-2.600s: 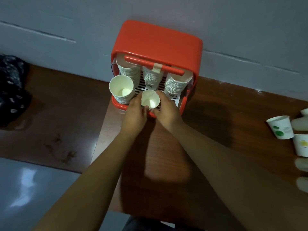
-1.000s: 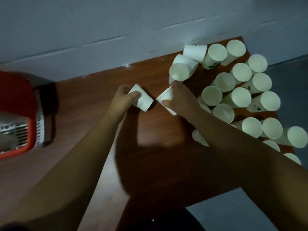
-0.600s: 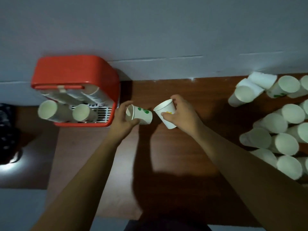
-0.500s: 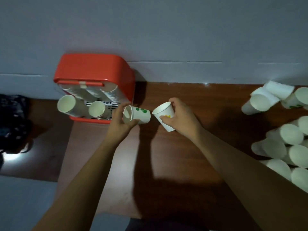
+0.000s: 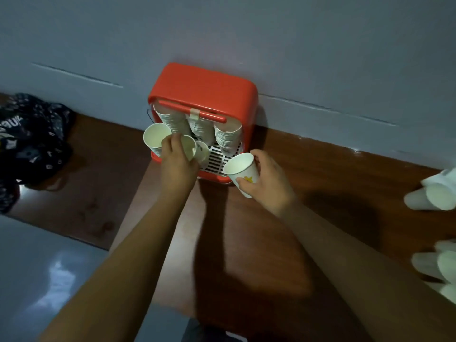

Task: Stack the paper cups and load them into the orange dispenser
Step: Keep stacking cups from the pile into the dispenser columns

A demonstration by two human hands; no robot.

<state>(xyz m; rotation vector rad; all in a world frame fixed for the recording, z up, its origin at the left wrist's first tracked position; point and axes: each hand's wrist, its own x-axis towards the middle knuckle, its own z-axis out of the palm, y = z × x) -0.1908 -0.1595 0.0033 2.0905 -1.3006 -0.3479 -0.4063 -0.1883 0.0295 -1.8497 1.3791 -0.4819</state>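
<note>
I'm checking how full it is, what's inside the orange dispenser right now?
The orange dispenser holds three stacks of paper cups over a white slotted grille. The left hand covers the middle stack's front end; the stacks' upper ends are hidden under the top.

We have a single view, from a wide-angle camera worn on the person's head, looking forward and steeply down onto the brown wooden table toward the grey wall behind it. It sits near enough that both forearms fill the lower frame, and the orange dispenser stands against the wall just above centre. With only this one view, nothing is shared between cameras.
</note>
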